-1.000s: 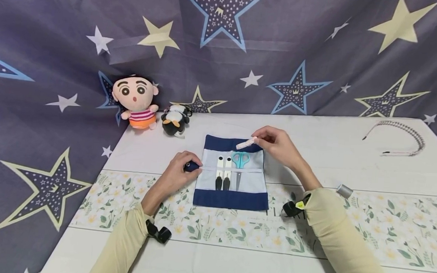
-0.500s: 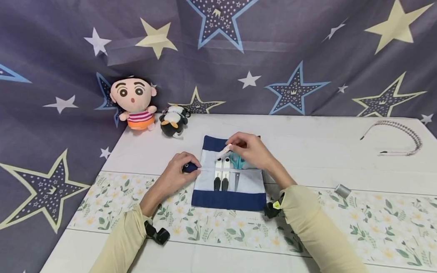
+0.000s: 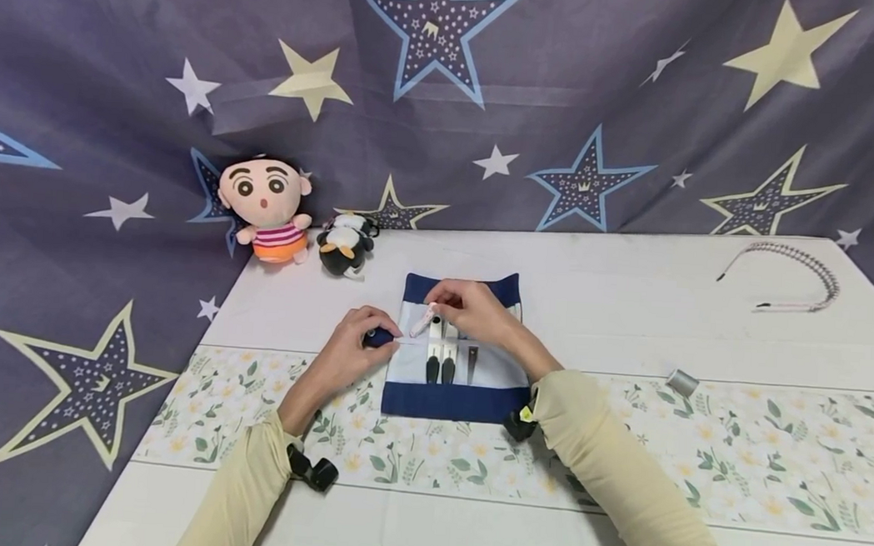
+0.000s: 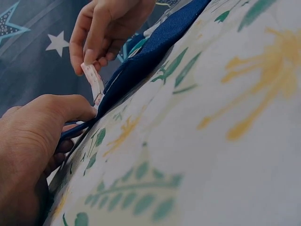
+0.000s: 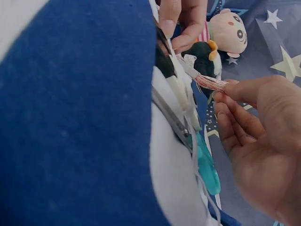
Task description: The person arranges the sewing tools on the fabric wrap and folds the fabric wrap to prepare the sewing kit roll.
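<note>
A: Two hands over the blue pouch (image 3: 460, 387) on the bench (image 3: 630, 301); the left hand (image 3: 350, 347) pinches its left edge.

B: From the left wrist, the right hand (image 4: 106, 28) grips a small pink-white strip (image 4: 92, 80), tip at that edge.

A: Right wrist view: teal scissors (image 5: 207, 165) tucked in the pouch.

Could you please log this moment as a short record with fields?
left hand: left hand pinches the left edge of the blue cloth organiser
right hand: right hand pinches a small pink-white strip over the organiser
in organiser: teal scissors, two white-and-black tools
elsewhere: two plush toys, headband, grey spool
</note>
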Available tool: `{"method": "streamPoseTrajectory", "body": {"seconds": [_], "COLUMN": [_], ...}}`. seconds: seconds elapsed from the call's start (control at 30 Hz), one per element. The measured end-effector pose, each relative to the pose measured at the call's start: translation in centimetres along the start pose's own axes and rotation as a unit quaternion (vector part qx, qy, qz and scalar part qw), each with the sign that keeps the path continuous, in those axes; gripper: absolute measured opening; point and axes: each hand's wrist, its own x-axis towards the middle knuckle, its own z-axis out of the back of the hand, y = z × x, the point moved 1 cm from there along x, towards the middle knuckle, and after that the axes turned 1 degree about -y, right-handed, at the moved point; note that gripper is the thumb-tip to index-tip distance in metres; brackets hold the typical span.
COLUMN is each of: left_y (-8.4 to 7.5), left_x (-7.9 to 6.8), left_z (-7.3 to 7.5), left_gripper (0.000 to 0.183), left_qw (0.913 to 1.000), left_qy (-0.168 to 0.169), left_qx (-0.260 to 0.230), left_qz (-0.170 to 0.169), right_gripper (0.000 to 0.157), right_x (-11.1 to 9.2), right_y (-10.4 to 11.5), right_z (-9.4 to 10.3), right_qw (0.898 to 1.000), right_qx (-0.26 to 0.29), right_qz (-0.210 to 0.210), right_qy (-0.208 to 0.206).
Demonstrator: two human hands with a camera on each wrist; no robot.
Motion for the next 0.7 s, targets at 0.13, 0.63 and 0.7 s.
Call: {"method": "streamPoseTrajectory", "body": {"seconds": [0.13, 0.63, 0.7], "left_y": [-0.09, -0.04, -0.03], "left_x": [-0.05, 0.06, 0.07], "left_z": [0.00, -0.04, -0.03], "left_gripper": [0.008, 0.011, 0.011], "left_qw": [1.0000, 1.0000, 1.0000], "left_qy": [-0.001, 0.006, 0.006], "left_qx": [-0.005, -0.001, 0.002], "left_qz": [0.000, 0.004, 0.004], "right_gripper": [0.016, 0.015, 0.015], "right_x": [0.27, 0.97, 1.03], "right_y": [-0.14, 0.30, 0.43], "right_z": [-0.35, -1.03, -1.05], "right_qw": [1.000, 0.998, 0.998], "right_qx": [-0.020, -0.058, -0.060], "right_qz": [-0.001, 0.002, 0.003], "right_qy": [-0.001, -0.006, -0.010]}}
